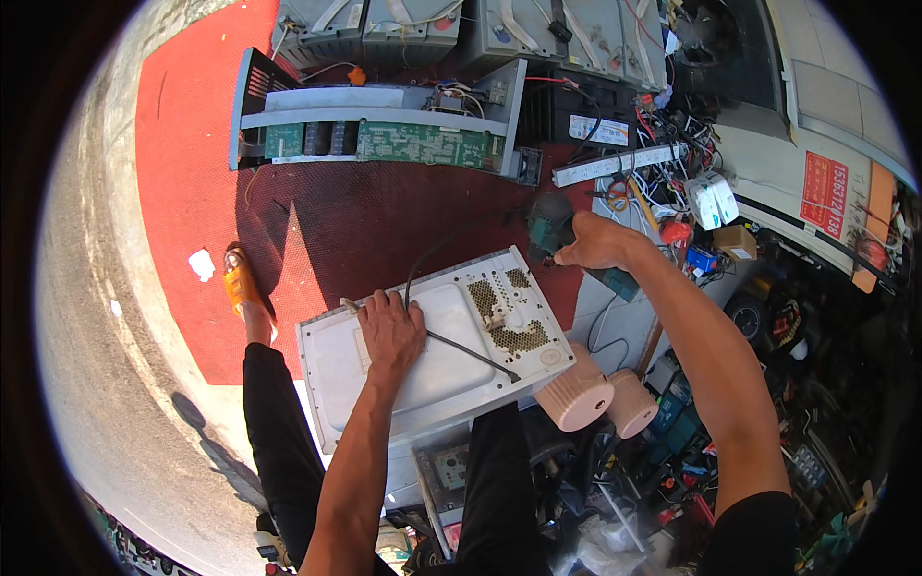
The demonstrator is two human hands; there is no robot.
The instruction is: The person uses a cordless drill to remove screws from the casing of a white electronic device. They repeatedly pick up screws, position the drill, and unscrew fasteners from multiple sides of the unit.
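Note:
A white metal appliance casing (442,312), which looks like a microwave oven's, lies tilted in front of me with vent holes at its right end. My left hand (392,331) rests on its top, fingers spread. A black cord (471,353) runs past that hand's thumb and across the casing. Beyond the casing's far right corner, my right hand (597,242) is closed around a dark green power tool (549,228). The tool's exact kind is hard to make out in the shadow, and my fingers hide part of it.
An opened electronic unit with green circuit boards (427,144) lies across the red mat (182,125). Large grey batteries (413,34) line the back. Tangled wires and a white power strip (615,165) are at the right, with two pink cylinders (574,389) beside the casing.

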